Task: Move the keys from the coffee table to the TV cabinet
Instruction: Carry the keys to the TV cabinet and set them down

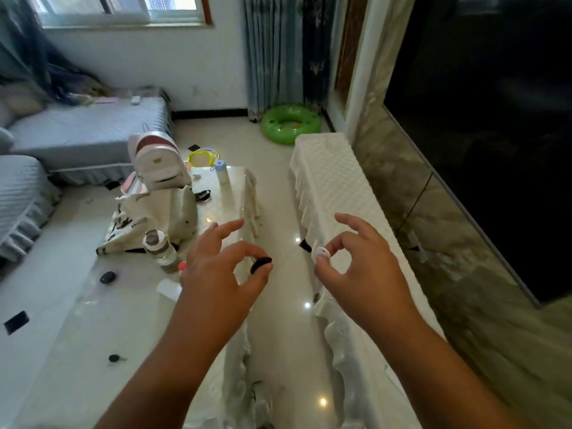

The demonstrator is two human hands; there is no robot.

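Note:
My left hand point(216, 274) pinches a small black key fob point(260, 264) between thumb and forefinger, over the right edge of the coffee table point(93, 351). My right hand point(359, 267) pinches a small white key fob point(322, 253) just above the left edge of the TV cabinet point(340, 181), which is covered with a white cloth. Two more dark key fobs lie on the coffee table: one point(107, 277) at the left, one point(114, 358) nearer me.
A white tote bag point(154, 218), a pink-and-white backpack point(158, 162), a lidded cup point(159, 247) and a blue-capped bottle point(221, 172) stand on the coffee table. A narrow tiled aisle point(284, 320) separates table and cabinet. A green swim ring point(289, 122) lies beyond. The dark TV point(495, 119) hangs at right.

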